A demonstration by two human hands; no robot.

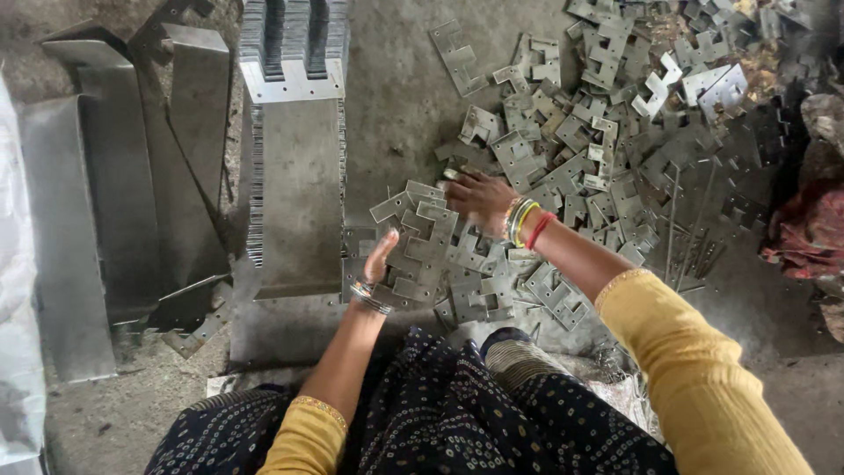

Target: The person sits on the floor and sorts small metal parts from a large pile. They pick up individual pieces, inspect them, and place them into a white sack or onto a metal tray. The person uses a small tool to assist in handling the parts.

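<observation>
Right hand (479, 199) clamped down on flat stamped plates (431, 237) dead centre, left hand (380, 257) stood open, edge-on, touching them at seven o'clock, loose heap (598, 114) off at two o'clock, stacked row (294, 53) at eleven — squaring edges looked wisest.

Both hands (479, 198) (380, 257) rest on stamped metal plates (440, 246), seemingly ungripped.

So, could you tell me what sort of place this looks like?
Probably a small metalworking workshop: a heap of stamped metal plates covers the bare concrete floor, a neat stack of plates stands ahead, and bent sheet-metal pieces lie alongside.
</observation>
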